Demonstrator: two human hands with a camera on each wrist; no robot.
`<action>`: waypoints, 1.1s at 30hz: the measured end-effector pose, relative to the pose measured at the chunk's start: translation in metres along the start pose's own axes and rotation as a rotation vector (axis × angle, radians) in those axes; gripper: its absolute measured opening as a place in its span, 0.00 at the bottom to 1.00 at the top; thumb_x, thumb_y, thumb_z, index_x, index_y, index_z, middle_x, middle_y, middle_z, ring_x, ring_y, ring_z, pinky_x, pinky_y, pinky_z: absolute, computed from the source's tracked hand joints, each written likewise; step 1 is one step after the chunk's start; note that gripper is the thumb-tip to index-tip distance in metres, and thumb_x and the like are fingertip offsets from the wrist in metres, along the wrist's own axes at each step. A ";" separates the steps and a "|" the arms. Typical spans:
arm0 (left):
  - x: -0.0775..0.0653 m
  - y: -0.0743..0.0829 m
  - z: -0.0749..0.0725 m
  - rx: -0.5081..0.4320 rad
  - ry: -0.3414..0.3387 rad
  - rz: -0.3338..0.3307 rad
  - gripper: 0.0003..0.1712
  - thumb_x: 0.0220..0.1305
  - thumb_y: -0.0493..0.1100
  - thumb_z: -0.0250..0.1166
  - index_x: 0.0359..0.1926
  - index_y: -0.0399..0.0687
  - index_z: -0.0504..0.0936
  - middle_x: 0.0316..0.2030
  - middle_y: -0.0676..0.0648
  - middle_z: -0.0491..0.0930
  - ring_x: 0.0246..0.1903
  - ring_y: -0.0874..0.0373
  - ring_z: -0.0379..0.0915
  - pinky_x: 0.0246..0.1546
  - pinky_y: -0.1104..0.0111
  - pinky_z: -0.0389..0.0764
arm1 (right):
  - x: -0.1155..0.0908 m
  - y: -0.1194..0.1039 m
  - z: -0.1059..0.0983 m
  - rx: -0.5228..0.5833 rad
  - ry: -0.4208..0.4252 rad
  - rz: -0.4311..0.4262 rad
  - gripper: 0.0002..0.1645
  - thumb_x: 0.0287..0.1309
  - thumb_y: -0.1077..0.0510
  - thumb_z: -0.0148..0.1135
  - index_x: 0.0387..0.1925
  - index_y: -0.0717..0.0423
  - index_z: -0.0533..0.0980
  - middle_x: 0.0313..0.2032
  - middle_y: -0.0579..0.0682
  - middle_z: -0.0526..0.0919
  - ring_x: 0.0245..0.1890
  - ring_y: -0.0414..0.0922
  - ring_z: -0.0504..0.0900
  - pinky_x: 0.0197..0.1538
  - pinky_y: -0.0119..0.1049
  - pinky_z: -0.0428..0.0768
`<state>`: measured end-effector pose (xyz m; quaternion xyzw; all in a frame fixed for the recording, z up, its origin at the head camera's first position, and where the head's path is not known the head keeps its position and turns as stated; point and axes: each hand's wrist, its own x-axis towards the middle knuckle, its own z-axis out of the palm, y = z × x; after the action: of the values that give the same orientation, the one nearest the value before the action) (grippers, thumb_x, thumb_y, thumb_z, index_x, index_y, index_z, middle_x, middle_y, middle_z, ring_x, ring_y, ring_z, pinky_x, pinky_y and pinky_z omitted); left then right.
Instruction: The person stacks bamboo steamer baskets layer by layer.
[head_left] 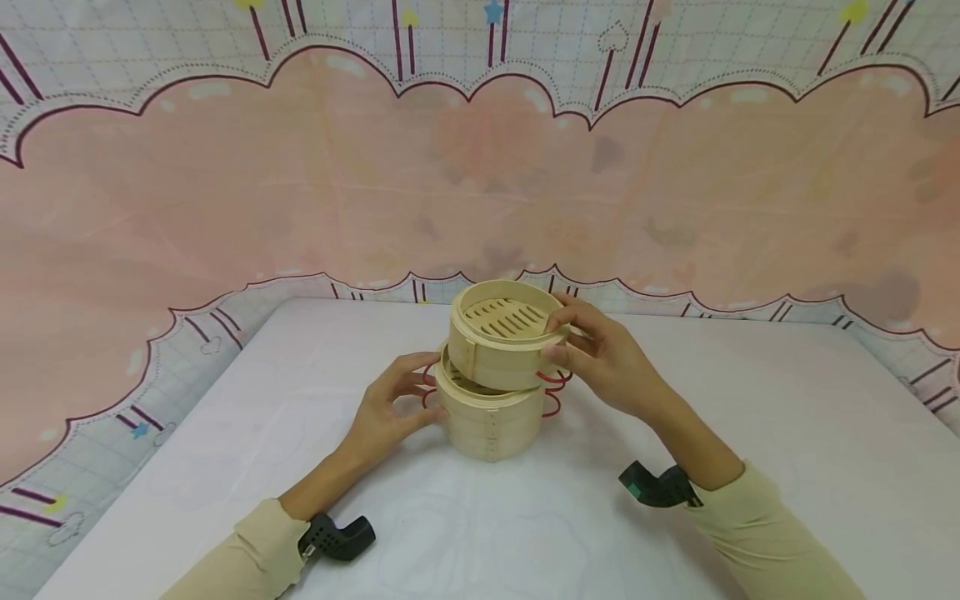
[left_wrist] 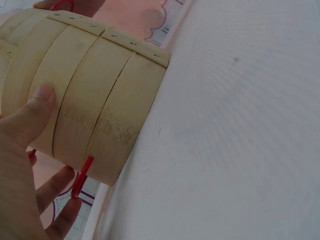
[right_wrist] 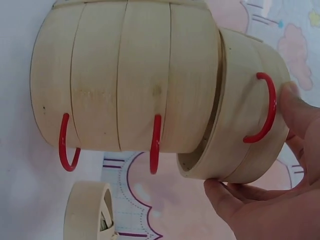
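A stack of bamboo steamer baskets (head_left: pixel 491 425) with red loop handles stands upright near the table's middle. My left hand (head_left: pixel 390 408) grips its left side, with the thumb on the near wall in the left wrist view and the other fingers near a red handle (left_wrist: pixel 82 177). Above it, my right hand (head_left: pixel 603 354) holds the top steamer basket (head_left: pixel 498 362) by its right rim. That basket has a slatted base and sits tilted and off-centre over the stack, a gap showing between them in the right wrist view.
A smaller-looking round bamboo piece (right_wrist: pixel 82 212), partly cut off, rests beyond the stack in the right wrist view; the stack hides it from the head view. White cloth covers the table (head_left: pixel 187 467). A patterned pink curtain (head_left: pixel 375 183) hangs behind it.
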<state>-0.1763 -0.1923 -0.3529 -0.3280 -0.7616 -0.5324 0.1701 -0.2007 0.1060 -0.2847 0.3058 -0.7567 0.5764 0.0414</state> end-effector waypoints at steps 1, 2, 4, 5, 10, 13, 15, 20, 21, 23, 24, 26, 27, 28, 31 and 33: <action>0.000 0.000 0.000 -0.001 0.001 0.001 0.39 0.42 0.22 0.73 0.58 0.30 0.69 0.55 0.36 0.72 0.43 0.55 0.77 0.42 0.48 0.79 | 0.000 0.000 0.001 0.001 -0.001 -0.001 0.11 0.58 0.67 0.64 0.41 0.62 0.72 0.66 0.58 0.62 0.71 0.47 0.53 0.63 0.39 0.67; 0.000 -0.001 0.000 -0.001 0.001 0.002 0.39 0.42 0.22 0.73 0.58 0.30 0.69 0.55 0.36 0.72 0.43 0.55 0.77 0.42 0.48 0.79 | 0.000 0.001 0.001 0.000 -0.004 -0.003 0.11 0.58 0.67 0.64 0.41 0.63 0.72 0.67 0.59 0.62 0.70 0.47 0.53 0.63 0.39 0.67; 0.000 -0.002 0.000 -0.004 0.000 0.004 0.39 0.42 0.22 0.73 0.58 0.30 0.69 0.55 0.36 0.72 0.43 0.55 0.77 0.41 0.48 0.79 | 0.000 0.002 0.002 0.002 -0.007 -0.006 0.11 0.58 0.68 0.64 0.41 0.63 0.71 0.67 0.59 0.62 0.70 0.48 0.53 0.63 0.40 0.67; 0.000 -0.002 0.001 -0.004 -0.001 0.006 0.39 0.41 0.22 0.73 0.58 0.30 0.69 0.55 0.36 0.72 0.43 0.55 0.77 0.41 0.48 0.79 | 0.000 0.002 0.002 0.004 -0.009 -0.009 0.11 0.57 0.68 0.63 0.41 0.63 0.71 0.67 0.59 0.62 0.70 0.48 0.54 0.63 0.40 0.67; 0.000 -0.004 0.001 -0.004 -0.002 0.018 0.39 0.41 0.22 0.73 0.58 0.30 0.69 0.55 0.36 0.72 0.43 0.55 0.77 0.41 0.48 0.79 | 0.000 0.004 0.003 0.020 -0.020 -0.019 0.11 0.57 0.69 0.63 0.41 0.63 0.71 0.66 0.59 0.62 0.69 0.48 0.56 0.63 0.39 0.67; 0.000 -0.004 0.001 -0.002 -0.001 0.018 0.39 0.41 0.22 0.73 0.58 0.30 0.69 0.55 0.36 0.72 0.43 0.56 0.76 0.41 0.49 0.79 | 0.000 0.003 0.003 0.021 -0.024 -0.017 0.11 0.58 0.69 0.63 0.41 0.62 0.72 0.67 0.58 0.62 0.70 0.48 0.56 0.63 0.38 0.67; 0.000 -0.004 0.001 -0.001 -0.001 0.017 0.39 0.41 0.22 0.73 0.58 0.30 0.69 0.55 0.36 0.72 0.43 0.56 0.76 0.41 0.49 0.79 | 0.000 0.003 0.004 0.021 -0.025 -0.015 0.11 0.58 0.68 0.63 0.41 0.62 0.72 0.67 0.58 0.61 0.70 0.48 0.55 0.63 0.38 0.67; 0.001 -0.002 0.000 0.005 0.000 0.004 0.39 0.41 0.22 0.73 0.58 0.30 0.69 0.54 0.36 0.72 0.42 0.54 0.77 0.41 0.48 0.79 | 0.001 0.003 0.004 0.048 -0.030 -0.026 0.11 0.57 0.71 0.63 0.41 0.63 0.71 0.66 0.59 0.62 0.69 0.50 0.56 0.63 0.39 0.67; 0.001 -0.002 0.000 0.006 -0.001 0.000 0.40 0.41 0.22 0.73 0.58 0.30 0.69 0.54 0.36 0.72 0.42 0.53 0.77 0.42 0.48 0.79 | 0.002 0.003 0.004 0.054 -0.031 -0.028 0.12 0.57 0.71 0.63 0.41 0.63 0.71 0.66 0.60 0.62 0.69 0.51 0.57 0.63 0.39 0.67; 0.001 -0.001 0.000 0.006 -0.001 -0.010 0.40 0.42 0.22 0.74 0.58 0.30 0.69 0.54 0.36 0.72 0.42 0.53 0.77 0.42 0.48 0.79 | 0.002 0.003 0.004 0.061 -0.030 -0.024 0.12 0.57 0.71 0.63 0.41 0.63 0.71 0.66 0.60 0.62 0.69 0.51 0.57 0.62 0.38 0.68; 0.002 -0.001 0.000 0.004 -0.002 -0.015 0.40 0.42 0.22 0.74 0.59 0.31 0.69 0.54 0.37 0.73 0.42 0.53 0.77 0.42 0.48 0.79 | 0.002 0.003 0.004 0.065 -0.030 -0.021 0.12 0.56 0.71 0.63 0.41 0.63 0.71 0.66 0.60 0.61 0.69 0.51 0.57 0.62 0.38 0.68; 0.002 0.000 -0.001 0.001 -0.003 -0.021 0.40 0.42 0.22 0.73 0.59 0.31 0.69 0.54 0.37 0.73 0.42 0.52 0.77 0.42 0.47 0.78 | 0.002 0.002 0.004 0.069 -0.030 -0.014 0.12 0.57 0.71 0.63 0.41 0.63 0.71 0.66 0.59 0.61 0.69 0.51 0.57 0.62 0.37 0.68; 0.002 0.000 -0.001 0.000 -0.003 -0.026 0.40 0.42 0.23 0.73 0.59 0.31 0.69 0.53 0.37 0.73 0.42 0.52 0.77 0.43 0.47 0.78 | 0.002 0.002 0.004 0.071 -0.032 -0.014 0.12 0.56 0.71 0.63 0.41 0.63 0.71 0.66 0.60 0.61 0.69 0.51 0.56 0.62 0.37 0.68; 0.003 0.001 -0.001 0.001 -0.001 -0.028 0.40 0.42 0.23 0.74 0.59 0.31 0.69 0.52 0.37 0.74 0.42 0.52 0.77 0.43 0.47 0.79 | 0.003 0.001 0.004 0.071 -0.032 -0.010 0.12 0.57 0.70 0.63 0.41 0.63 0.71 0.66 0.59 0.61 0.69 0.50 0.56 0.62 0.37 0.68; 0.004 0.002 -0.001 0.009 0.001 -0.034 0.41 0.42 0.23 0.74 0.59 0.31 0.68 0.51 0.38 0.74 0.41 0.51 0.77 0.43 0.48 0.79 | 0.003 0.000 0.003 0.078 -0.039 -0.012 0.12 0.57 0.69 0.64 0.41 0.62 0.71 0.66 0.59 0.62 0.69 0.49 0.56 0.62 0.37 0.68; 0.004 0.002 -0.001 0.015 0.002 -0.040 0.41 0.42 0.23 0.74 0.60 0.31 0.67 0.52 0.38 0.74 0.42 0.50 0.77 0.43 0.48 0.78 | 0.004 -0.001 0.003 0.081 -0.042 -0.013 0.12 0.57 0.69 0.64 0.41 0.62 0.71 0.66 0.58 0.62 0.70 0.48 0.55 0.62 0.37 0.68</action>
<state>-0.1778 -0.1917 -0.3482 -0.3111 -0.7718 -0.5302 0.1626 -0.2024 0.1015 -0.2837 0.3241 -0.7316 0.5996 0.0166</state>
